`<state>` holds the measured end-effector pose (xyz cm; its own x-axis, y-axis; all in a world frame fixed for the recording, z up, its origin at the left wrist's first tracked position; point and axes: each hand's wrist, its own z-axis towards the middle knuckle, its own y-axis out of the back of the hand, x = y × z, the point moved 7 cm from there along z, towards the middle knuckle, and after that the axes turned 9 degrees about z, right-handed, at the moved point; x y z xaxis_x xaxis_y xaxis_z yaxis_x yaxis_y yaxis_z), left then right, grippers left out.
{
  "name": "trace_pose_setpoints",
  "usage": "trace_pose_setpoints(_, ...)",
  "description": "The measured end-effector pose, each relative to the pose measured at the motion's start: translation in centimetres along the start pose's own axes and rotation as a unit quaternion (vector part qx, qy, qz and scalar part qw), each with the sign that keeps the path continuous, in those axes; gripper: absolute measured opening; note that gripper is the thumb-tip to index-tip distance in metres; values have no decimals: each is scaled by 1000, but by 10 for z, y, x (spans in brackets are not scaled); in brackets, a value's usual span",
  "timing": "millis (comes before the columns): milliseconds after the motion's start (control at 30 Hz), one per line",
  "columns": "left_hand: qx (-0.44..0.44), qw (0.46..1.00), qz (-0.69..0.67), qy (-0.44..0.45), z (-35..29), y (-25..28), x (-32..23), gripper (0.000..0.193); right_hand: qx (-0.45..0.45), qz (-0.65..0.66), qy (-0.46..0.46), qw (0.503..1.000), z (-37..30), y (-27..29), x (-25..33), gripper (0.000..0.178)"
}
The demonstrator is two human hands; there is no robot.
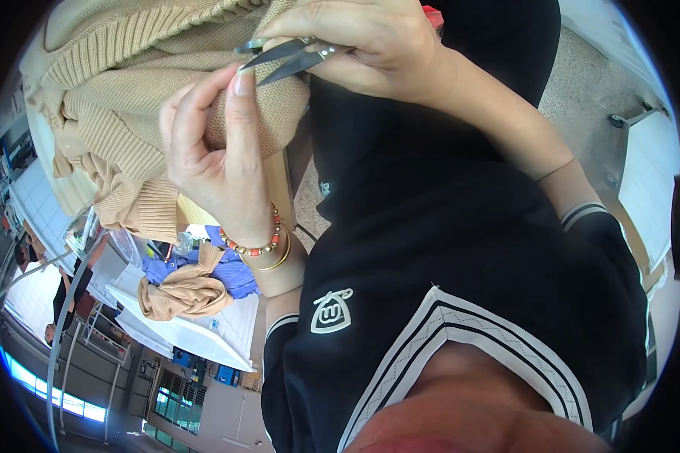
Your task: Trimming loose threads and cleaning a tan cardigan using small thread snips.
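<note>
A pair of thread snips [291, 60] with dark pointed blades is in my right hand [374, 45], whose fingers are closed around it. The blades are apart and point left toward my left thumb. My left hand [219, 158], with a beaded bracelet and a gold bangle at the wrist, pinches thumb and forefinger together at the beige knitted sweater [128, 90], close to the blade tips. Any loose thread in that pinch is too small to see. The sweater lies bunched, its ribbed bands showing, and spreads beneath both hands.
The sweater rests on a pale wooden tabletop [277, 177]. Lower left, a tan knitted piece [185, 291] and blue fabric [238, 275] lie on a white surface. Another person [68, 294] is at far left. A white wheeled cart [646, 181] stands at the right.
</note>
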<state>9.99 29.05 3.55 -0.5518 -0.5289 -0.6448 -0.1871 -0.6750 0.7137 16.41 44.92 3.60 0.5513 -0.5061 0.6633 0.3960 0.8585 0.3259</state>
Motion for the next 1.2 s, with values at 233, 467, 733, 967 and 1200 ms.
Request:
trace_pose_setpoints(233, -38, 998, -34, -47, 3, -3, -7, 8, -35, 192, -68, 979, -9, 0, -16, 20)
trace_pose_setpoints(467, -21, 978, -208, -18, 2, -13, -6, 10, 25, 283, -221, 933, -9, -4, -25, 26)
trace_pose_setpoints(733, -40, 976, -214, -7, 4, -12, -5, 11, 32, 145, -93, 985, 0, 31, 12, 26)
trace_pose_setpoints(967, -44, 974, -224, -9, 3, -14, -8, 11, 148, -201, -32, 968, 3, 14, 24, 22)
trace_pose_setpoints(1200, -49, 975, -214, -38, 0, -14, -10, 10, 131, -201, -28, 970, 6, 15, 27, 23)
